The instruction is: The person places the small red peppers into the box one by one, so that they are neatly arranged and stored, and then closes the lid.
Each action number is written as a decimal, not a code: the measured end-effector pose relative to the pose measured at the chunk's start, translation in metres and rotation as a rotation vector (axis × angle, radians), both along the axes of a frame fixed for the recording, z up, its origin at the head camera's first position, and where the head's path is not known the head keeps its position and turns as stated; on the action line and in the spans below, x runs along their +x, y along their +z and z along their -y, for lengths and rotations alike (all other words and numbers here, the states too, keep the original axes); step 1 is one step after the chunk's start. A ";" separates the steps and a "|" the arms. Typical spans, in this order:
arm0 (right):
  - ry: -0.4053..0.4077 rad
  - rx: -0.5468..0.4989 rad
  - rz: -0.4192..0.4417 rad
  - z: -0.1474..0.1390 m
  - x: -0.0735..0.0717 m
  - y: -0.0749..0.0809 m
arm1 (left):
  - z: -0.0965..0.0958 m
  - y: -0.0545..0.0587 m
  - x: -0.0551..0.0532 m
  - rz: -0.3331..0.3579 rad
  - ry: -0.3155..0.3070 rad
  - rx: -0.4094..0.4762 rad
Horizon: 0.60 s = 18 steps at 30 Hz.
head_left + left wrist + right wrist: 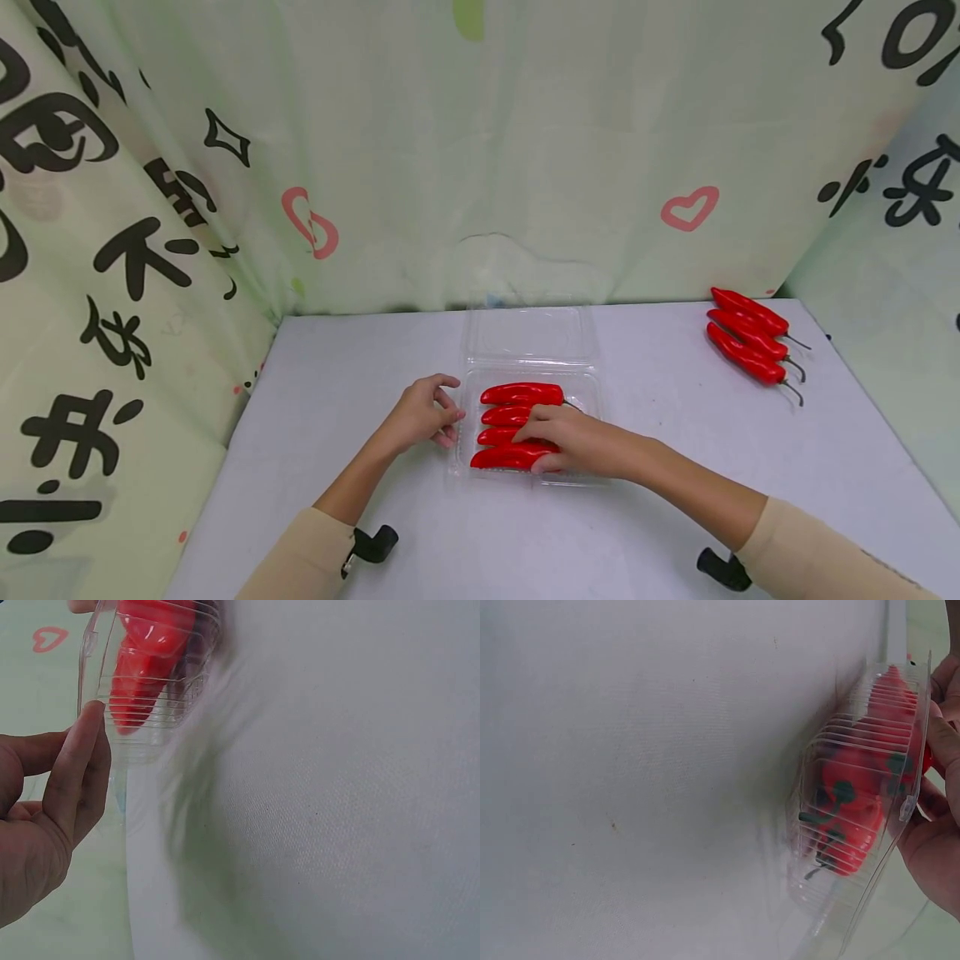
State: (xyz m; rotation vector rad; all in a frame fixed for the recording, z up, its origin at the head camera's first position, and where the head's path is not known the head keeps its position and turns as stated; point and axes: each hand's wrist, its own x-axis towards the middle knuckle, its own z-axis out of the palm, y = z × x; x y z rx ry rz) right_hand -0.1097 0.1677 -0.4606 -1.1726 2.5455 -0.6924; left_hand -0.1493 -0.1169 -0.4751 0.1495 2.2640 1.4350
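Note:
Several glossy red chili peppers (517,393) lie side by side in a clear plastic clamshell box (467,375), its lid folded back. My right hand (577,439) reaches over the box from the right. Its thumb and fingers straddle the nearest chili pepper (506,457) and grip it; the stem end is hidden under the hand. At the box's left rim is my left hand (427,414), fingers loosely bent and holding nothing. In the left wrist view, fingertips of the left hand (71,780) touch or nearly touch the box wall. Green stems (844,791) show through the ribbed side in the right wrist view.
Three more red chili peppers (750,337) lie at the back right of the white table (360,375), stems toward the right. A printed curtain (525,167) hangs behind the table and along its sides. The transparent lid (532,333) extends toward the back edge.

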 end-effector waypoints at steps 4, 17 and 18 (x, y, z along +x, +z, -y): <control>-0.007 0.009 0.013 0.001 0.000 -0.001 | 0.000 0.000 -0.001 0.002 -0.002 0.012; -0.018 0.044 0.002 0.000 0.003 0.001 | 0.000 -0.001 -0.001 0.003 -0.003 0.006; -0.021 0.047 0.003 0.000 0.003 0.001 | 0.000 -0.001 -0.001 0.003 -0.002 0.005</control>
